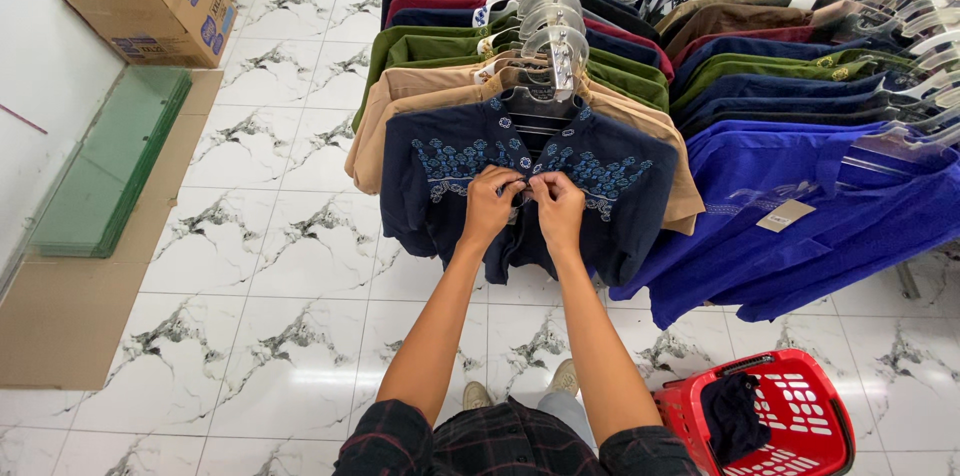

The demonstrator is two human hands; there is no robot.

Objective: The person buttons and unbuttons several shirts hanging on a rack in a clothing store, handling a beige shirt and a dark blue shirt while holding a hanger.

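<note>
Centrally, the left hand (489, 202) and right hand (558, 206) meet at the front placket of a navy embroidered shirt (440, 191), fingers of both pinched together on the fabric at mid-chest — the fingertips nearly touching. This shirt hangs nearest on a clear plastic hanger (553, 56), first in a row of tan, green, maroon and dark shirts receding far. To the right hang bright blue shirts (800, 226) with a paper tag (786, 215). A red shopping basket (800, 416) — holding dark cloth — sits near right; a cardboard box (170, 11) stands far left on the marble-patterned floor (280, 266).
</note>
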